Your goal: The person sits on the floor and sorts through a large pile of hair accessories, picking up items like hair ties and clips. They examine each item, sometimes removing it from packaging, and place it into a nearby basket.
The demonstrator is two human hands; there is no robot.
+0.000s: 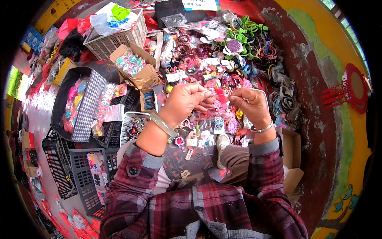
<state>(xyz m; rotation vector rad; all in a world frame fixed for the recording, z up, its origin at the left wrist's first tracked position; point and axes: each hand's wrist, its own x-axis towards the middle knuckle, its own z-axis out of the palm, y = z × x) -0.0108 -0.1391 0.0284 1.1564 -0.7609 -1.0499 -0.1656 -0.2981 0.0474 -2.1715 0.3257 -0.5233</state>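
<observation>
My left hand point(186, 102), a pale bangle on its wrist, is raised over the pile of hair accessories with thumb and forefinger pinched. Across from it, my right hand point(251, 106), wearing a silvery bracelet, pinches too. A thin pale strand point(221, 95) seems to run taut between the two sets of fingertips; it is too fine to make out clearly. Beneath the hands lies a dense heap of pink, red and white hair ornaments point(217, 81). Several small items, among them a blue patterned piece point(219, 125), lie just below, close to my shoe.
On the left stand a black fabric box point(65, 83) of bagged ornaments, dark plastic crates point(85, 179) and a cardboard box point(147, 79). A beige crate point(119, 44) is behind them. Green headbands point(248, 30) lie far right, near a painted wall point(318, 79). An open carton point(291, 147) sits right of my knee.
</observation>
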